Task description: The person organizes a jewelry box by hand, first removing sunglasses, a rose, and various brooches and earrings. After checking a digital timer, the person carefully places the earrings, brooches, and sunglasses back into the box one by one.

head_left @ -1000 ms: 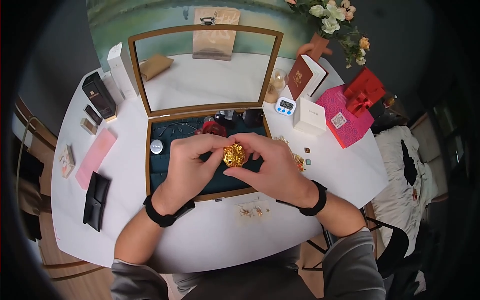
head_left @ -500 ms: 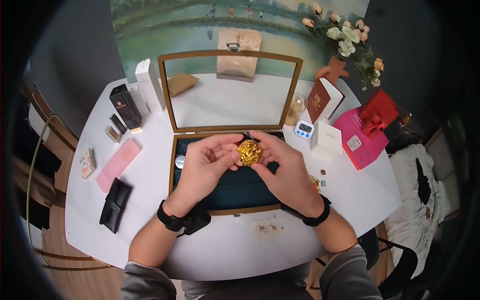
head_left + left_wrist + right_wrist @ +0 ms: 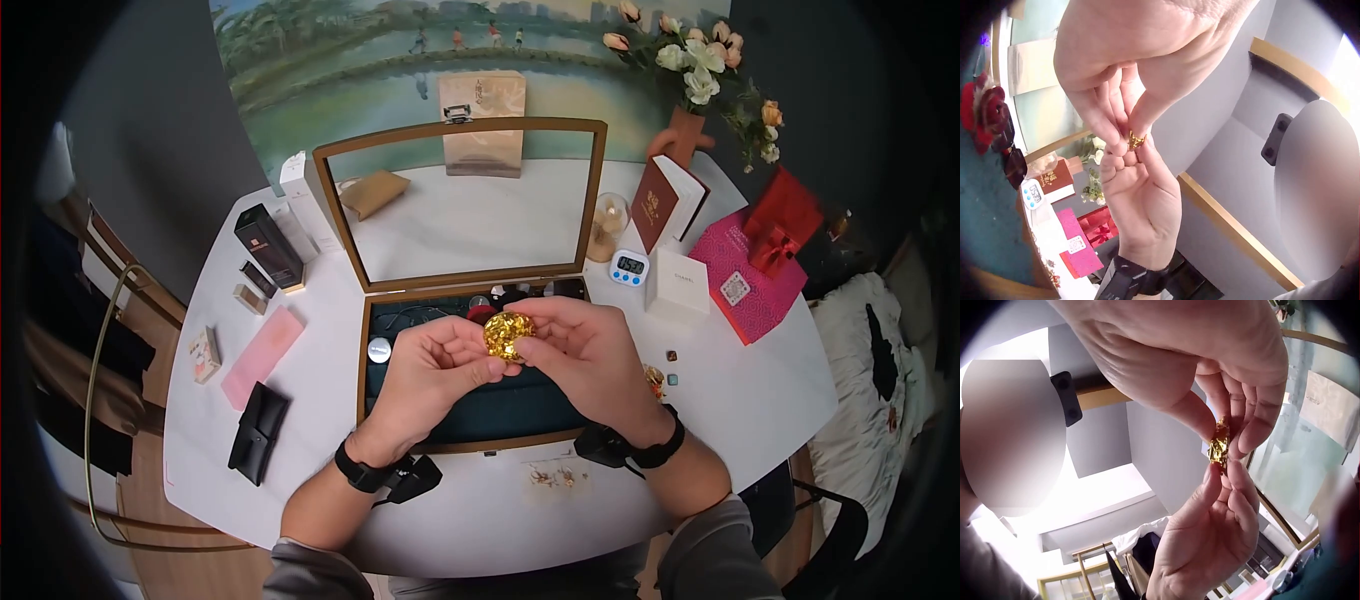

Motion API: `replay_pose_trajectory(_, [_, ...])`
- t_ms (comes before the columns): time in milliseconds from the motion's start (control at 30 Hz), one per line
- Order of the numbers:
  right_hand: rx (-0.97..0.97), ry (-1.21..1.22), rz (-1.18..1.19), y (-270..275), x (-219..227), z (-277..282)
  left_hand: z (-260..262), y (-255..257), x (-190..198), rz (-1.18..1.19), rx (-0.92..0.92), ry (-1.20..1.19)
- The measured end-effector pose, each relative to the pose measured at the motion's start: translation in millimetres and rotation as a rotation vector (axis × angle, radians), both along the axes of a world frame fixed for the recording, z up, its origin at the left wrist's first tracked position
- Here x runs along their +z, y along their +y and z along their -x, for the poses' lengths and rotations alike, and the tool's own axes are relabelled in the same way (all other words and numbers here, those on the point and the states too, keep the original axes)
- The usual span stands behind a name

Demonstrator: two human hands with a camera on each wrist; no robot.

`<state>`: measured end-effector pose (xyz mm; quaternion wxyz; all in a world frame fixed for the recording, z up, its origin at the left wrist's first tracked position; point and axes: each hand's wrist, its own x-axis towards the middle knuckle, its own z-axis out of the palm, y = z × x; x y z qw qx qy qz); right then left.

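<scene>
A round, crinkled gold ornament (image 3: pixel 509 336) is held up between both hands over a wooden box (image 3: pixel 535 439) lined in dark green. My right hand (image 3: pixel 597 362) pinches it, thumb across its front and fingers behind. On the other side my left hand (image 3: pixel 428 375) holds its edge, thumb low and fingers curled behind. Edge-on in the left wrist view, the gold ornament (image 3: pixel 1137 140) looks thin between the fingertips. The right wrist view shows the ornament (image 3: pixel 1219 447) touched by both thumbs. In the box, partly hidden, are a red flower and dark glasses (image 3: pixel 512 294).
The box's glass lid (image 3: pixel 460 127) stands raised at the back. Left are cartons (image 3: pixel 268 245), a pink strip (image 3: pixel 262 357) and a black case (image 3: pixel 259 433). Right are a timer (image 3: pixel 628 267), a white box (image 3: pixel 677 283) and small jewellery (image 3: pixel 654 380). Earrings (image 3: pixel 556 478) lie in front.
The gold ornament has been turned in the fingers. My right thumb has moved onto its front, while the left thumb has slid down off it. The head view has shifted.
</scene>
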<state>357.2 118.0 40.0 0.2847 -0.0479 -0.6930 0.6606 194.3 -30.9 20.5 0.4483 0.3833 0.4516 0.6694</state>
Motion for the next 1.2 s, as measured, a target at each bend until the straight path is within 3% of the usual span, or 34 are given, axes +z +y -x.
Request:
replay_pose_trajectory(300, [-0.034, -0.051, -0.196, 7, 5, -1, -5, 6, -11, 0.05, 0.003, 0.018])
replay_pose_trajectory(367, [-0.023, -0.164, -0.064, 10, 4, -3, -3, 6, -12, 0.036, 0.004, 0.024])
replay_pose_trajectory(467, [-0.026, -0.11, 0.017, 5, 4, -1, -2, 6, -10, 0.046, 0.028, 0.024])
replay_pose_trajectory(767, [-0.043, -0.123, -0.065, 12, -1, -2, -6, 6, -11, 0.023, 0.023, -0.015])
replay_pose_trajectory(1200, [-0.023, -0.152, -0.007, 5, 0, 2, -6, 5, -13, -0.023, 0.074, 0.043])
